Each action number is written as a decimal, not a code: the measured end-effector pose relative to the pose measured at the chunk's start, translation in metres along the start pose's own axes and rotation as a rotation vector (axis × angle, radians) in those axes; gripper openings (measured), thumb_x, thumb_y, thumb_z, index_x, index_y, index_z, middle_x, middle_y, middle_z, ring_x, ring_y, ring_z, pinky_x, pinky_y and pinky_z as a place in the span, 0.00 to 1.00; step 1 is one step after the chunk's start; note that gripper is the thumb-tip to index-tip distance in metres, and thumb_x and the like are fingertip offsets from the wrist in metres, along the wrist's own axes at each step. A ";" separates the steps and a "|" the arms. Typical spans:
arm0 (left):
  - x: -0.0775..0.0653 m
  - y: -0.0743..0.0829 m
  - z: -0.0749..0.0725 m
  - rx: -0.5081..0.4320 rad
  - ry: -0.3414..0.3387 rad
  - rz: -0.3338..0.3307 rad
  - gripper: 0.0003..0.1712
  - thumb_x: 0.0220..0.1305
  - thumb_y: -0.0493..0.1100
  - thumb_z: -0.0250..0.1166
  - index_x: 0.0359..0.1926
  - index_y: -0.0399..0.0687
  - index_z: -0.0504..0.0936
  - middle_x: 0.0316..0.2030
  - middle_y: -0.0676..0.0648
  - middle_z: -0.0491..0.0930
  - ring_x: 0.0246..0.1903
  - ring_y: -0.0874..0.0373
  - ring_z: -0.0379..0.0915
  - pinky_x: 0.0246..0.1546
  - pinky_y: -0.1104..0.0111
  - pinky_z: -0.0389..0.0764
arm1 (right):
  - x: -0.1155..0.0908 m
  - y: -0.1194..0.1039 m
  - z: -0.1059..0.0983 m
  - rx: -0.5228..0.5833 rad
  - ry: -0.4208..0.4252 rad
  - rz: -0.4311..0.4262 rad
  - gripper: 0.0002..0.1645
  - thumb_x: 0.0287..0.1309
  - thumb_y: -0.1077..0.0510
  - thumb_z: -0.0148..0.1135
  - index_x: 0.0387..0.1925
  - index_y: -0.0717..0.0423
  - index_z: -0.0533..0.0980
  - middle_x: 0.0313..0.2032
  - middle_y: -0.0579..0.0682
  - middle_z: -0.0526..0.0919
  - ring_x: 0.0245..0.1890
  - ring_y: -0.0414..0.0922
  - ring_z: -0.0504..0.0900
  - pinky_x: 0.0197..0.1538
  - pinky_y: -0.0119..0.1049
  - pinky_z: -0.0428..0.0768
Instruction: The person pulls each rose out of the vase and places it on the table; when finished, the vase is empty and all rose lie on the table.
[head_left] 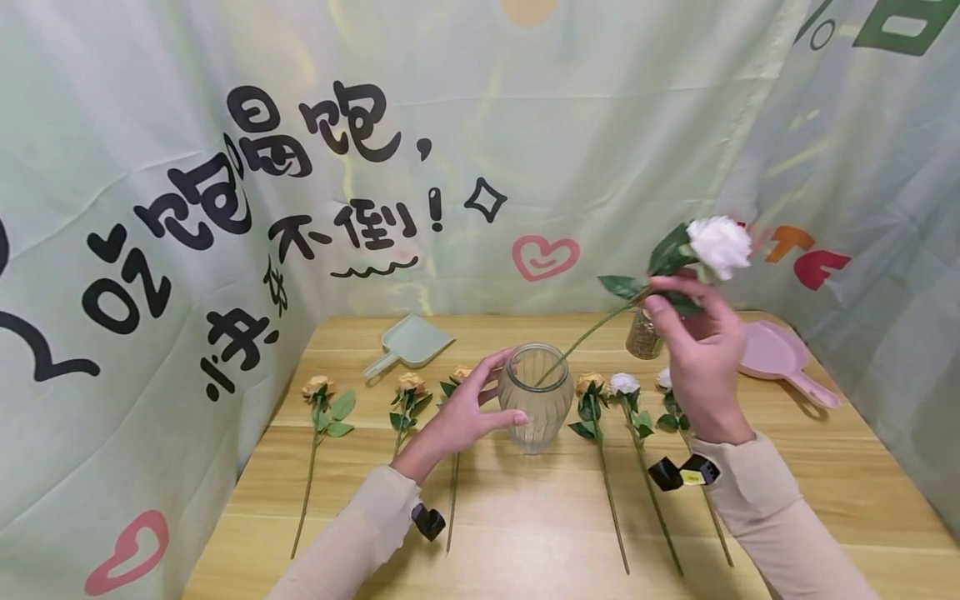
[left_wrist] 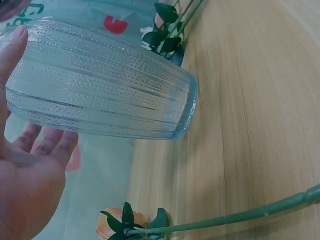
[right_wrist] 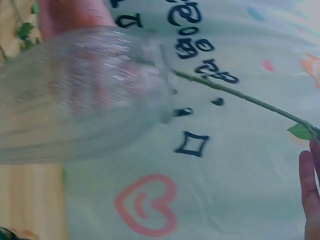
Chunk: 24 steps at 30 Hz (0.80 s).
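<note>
A ribbed clear glass vase [head_left: 534,408] stands upright near the middle of the wooden table. My left hand [head_left: 470,408] holds it from the left side, thumb at the front and fingers behind; the left wrist view shows the fingers [left_wrist: 64,146] along the glass. Above and to the right, my right hand [head_left: 701,358] pinches the stem of a white artificial rose [head_left: 718,247] just under its leaves. The slanting stem [right_wrist: 240,95] passes through the mouth of the vase, its lower end inside. Part of the left hand shows blurred through the glass in the right wrist view.
Orange roses [head_left: 318,388] lie left of the vase, and another orange rose [head_left: 591,385] lies right of it beside white roses [head_left: 624,384]. Behind are a grey-green dustpan [head_left: 417,340], a jar of small brown bits [head_left: 643,337] and a pink pan [head_left: 774,350]. Printed curtains [head_left: 465,108] enclose the table.
</note>
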<state>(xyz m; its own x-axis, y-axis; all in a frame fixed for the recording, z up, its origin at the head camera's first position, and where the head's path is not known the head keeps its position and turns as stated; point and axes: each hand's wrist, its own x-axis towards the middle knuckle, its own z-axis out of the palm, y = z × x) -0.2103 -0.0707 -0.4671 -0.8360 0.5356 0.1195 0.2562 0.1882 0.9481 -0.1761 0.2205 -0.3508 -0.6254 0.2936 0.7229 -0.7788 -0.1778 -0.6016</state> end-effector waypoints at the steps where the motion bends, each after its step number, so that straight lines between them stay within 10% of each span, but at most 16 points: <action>1: 0.000 0.000 0.000 0.000 0.000 0.003 0.54 0.67 0.56 0.80 0.84 0.75 0.57 0.82 0.52 0.61 0.82 0.48 0.60 0.83 0.48 0.67 | 0.004 -0.002 -0.001 0.037 0.042 -0.014 0.14 0.64 0.82 0.63 0.51 0.81 0.81 0.52 0.61 0.87 0.47 0.48 0.89 0.50 0.32 0.91; 14: 0.001 0.001 0.001 -0.010 -0.009 0.006 0.54 0.66 0.57 0.80 0.84 0.77 0.58 0.83 0.52 0.60 0.83 0.47 0.58 0.83 0.47 0.67 | 0.035 -0.031 -0.054 0.155 0.247 -0.096 0.17 0.58 0.87 0.62 0.50 0.92 0.73 0.46 0.70 0.81 0.40 0.57 0.88 0.44 0.43 0.94; 24: 0.001 0.002 0.000 -0.014 -0.013 0.005 0.53 0.67 0.54 0.80 0.84 0.77 0.58 0.81 0.52 0.63 0.81 0.50 0.61 0.83 0.49 0.67 | 0.009 -0.039 -0.136 -0.411 0.185 0.136 0.16 0.68 0.74 0.68 0.55 0.77 0.81 0.48 0.53 0.88 0.31 0.36 0.92 0.42 0.23 0.89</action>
<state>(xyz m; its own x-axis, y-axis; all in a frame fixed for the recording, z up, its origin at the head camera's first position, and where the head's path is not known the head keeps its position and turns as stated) -0.2103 -0.0696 -0.4653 -0.8281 0.5475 0.1205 0.2533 0.1737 0.9517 -0.1450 0.3584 -0.3669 -0.6721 0.4628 0.5779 -0.5834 0.1495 -0.7983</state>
